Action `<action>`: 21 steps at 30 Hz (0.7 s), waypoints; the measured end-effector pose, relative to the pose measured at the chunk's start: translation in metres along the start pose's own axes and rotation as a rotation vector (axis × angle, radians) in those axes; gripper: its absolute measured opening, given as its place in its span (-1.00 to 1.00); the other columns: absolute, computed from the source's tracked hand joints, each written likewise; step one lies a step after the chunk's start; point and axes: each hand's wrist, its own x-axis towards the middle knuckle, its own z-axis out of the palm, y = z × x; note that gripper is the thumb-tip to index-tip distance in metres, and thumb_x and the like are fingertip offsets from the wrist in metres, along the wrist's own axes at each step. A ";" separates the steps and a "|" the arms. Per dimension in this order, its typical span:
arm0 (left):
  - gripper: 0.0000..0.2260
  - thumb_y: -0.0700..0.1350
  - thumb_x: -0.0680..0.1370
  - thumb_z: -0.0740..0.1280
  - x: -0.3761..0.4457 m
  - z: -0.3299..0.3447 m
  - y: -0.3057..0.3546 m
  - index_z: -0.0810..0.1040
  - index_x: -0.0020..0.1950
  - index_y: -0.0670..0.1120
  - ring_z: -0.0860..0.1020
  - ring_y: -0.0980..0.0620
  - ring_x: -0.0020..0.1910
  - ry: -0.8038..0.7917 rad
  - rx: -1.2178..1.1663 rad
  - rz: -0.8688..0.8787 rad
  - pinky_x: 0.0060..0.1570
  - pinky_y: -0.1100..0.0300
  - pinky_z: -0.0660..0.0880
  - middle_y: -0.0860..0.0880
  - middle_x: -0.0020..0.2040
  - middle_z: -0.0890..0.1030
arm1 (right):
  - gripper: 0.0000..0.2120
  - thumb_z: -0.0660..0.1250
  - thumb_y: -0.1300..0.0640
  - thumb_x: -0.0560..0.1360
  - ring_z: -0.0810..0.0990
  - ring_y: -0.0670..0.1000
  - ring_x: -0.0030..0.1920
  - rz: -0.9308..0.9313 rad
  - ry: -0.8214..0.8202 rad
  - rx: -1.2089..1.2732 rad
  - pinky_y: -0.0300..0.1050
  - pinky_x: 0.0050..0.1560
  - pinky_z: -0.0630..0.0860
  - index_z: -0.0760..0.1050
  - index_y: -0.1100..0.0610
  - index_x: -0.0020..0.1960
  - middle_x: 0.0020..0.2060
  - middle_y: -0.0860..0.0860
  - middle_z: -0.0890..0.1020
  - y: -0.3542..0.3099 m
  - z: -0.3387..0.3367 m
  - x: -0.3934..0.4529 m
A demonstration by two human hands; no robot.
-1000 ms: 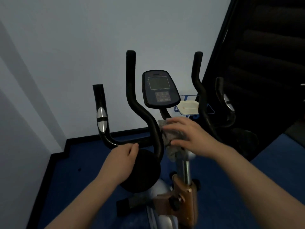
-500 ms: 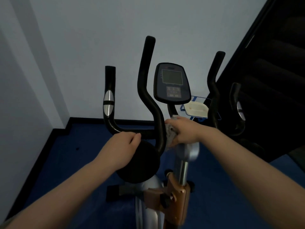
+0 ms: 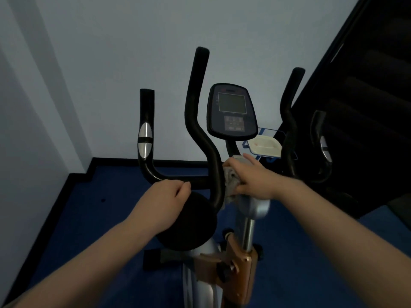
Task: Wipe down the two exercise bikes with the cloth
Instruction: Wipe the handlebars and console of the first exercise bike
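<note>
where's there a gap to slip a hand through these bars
Widest gap: between the short left grip and the tall left bar, above the crossbar the left hand grips. A narrower one lies between console and right bar. It is crowded at the stem, where the right hand presses the cloth.

Both forearms are bare from the lower frame edge up to the wrists; no sleeve, cuff or glove covers them. The left hand (image 3: 165,197) carries no ring, watch or strap on its visible back or wrist. The right hand (image 3: 250,177) is likewise without rings, bands or a watch. The fingers (image 3: 250,157) of the right hand are bare. Nail detail is too blurred to assess. Upper arms and clothing lie outside the view.
</note>
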 end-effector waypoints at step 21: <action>-0.57 0.01 0.66 0.14 -0.004 0.001 0.000 0.30 -0.41 -0.07 0.31 0.17 -0.55 0.029 0.017 -0.007 -0.45 0.23 0.22 0.04 -0.48 0.37 | -0.66 0.23 0.20 0.57 0.53 -0.10 0.25 0.274 0.816 -0.120 0.08 0.54 -0.22 0.51 0.02 0.31 0.19 -0.07 0.61 -0.049 0.082 -0.022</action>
